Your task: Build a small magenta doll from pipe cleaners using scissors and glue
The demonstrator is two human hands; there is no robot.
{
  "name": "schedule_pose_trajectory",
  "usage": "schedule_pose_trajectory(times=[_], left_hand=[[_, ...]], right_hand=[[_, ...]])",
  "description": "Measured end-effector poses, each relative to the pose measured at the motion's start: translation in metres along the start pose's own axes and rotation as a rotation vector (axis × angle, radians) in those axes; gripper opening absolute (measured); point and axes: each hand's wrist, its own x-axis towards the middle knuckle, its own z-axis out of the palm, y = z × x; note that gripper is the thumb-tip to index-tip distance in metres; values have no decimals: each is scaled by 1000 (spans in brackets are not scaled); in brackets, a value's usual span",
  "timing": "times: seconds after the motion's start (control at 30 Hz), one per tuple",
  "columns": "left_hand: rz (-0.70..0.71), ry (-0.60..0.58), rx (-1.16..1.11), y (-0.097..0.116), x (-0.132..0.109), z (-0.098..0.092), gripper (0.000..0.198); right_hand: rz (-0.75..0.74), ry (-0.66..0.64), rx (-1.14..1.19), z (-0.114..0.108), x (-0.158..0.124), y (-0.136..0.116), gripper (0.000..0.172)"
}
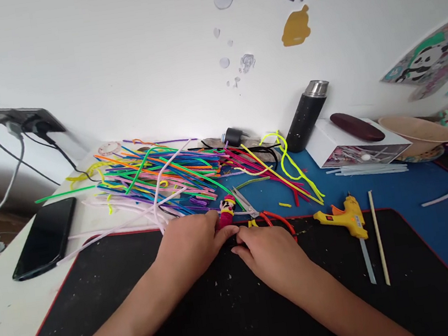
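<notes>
My left hand (pixel 195 241) is closed around a small doll-like figure (pixel 227 207) that looks wound from magenta and yellow pipe cleaners, with a black-and-white patch on its front. Its lower end is hidden by my fingers. Beside it, my right hand (pixel 272 247) is closed in a pinch, fingertips close to my left thumb; what they hold, if anything, cannot be made out. Scissors (pixel 250 209) with red-orange handles lie just beyond my right hand, which partly covers them. A small yellow piece (pixel 252 223) shows next to the blades.
A heap of colourful pipe cleaners (pixel 158 171) spreads behind my hands. On the right lie a yellow glue gun (pixel 348 218) and a thin stick (pixel 379 238). A black phone (pixel 46 237) rests at left. Behind stand a flask (pixel 308 117), a white box (pixel 324 142) and a bowl (pixel 416 130).
</notes>
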Motion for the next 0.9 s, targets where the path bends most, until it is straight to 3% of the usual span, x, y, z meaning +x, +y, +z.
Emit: schedule_pose_trajectory(times=[0.3,0.67,0.9], left_hand=[[35,7,-55,-4,10,21,40],[-35,-46,-110,-14,2,-6,40],[14,-87,-109,-14,-3,-6,41]], right_hand=[[7,-54,-20,-5,0,-2,16],[20,-34,-3,-8,0,3,17],[89,30,-3,-5,7,16,19]])
